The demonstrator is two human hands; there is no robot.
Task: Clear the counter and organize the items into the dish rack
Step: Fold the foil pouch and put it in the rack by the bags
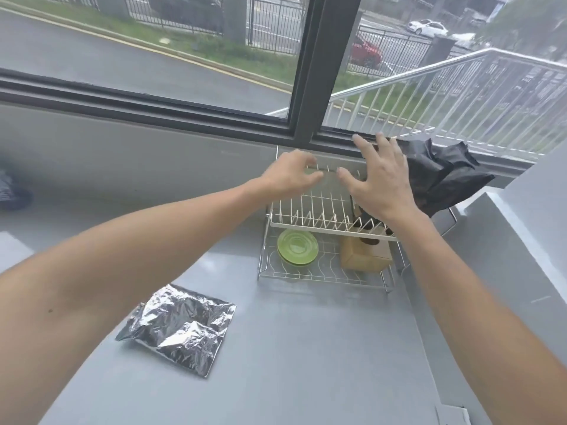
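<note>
A two-tier wire dish rack (325, 223) stands on the grey counter under the window. Its lower tier holds stacked green plates (297, 246) and a brown cardboard box (365, 256). Over the upper tier, my left hand (288, 176) pinches the top edge of a thin grey flat panel (333, 188) standing upright among the prongs. My right hand (383, 182) hovers beside it with fingers spread, thumb at the panel's upper right edge. A crumpled silver foil bag (181, 329) lies on the counter, left of and nearer than the rack. A dark item under my right hand is mostly hidden.
A crumpled black bag (441, 176) rests against the window sill right behind the rack. A dark blue packet (12, 191) sits at the far left edge. A raised grey ledge (521, 228) borders the counter on the right.
</note>
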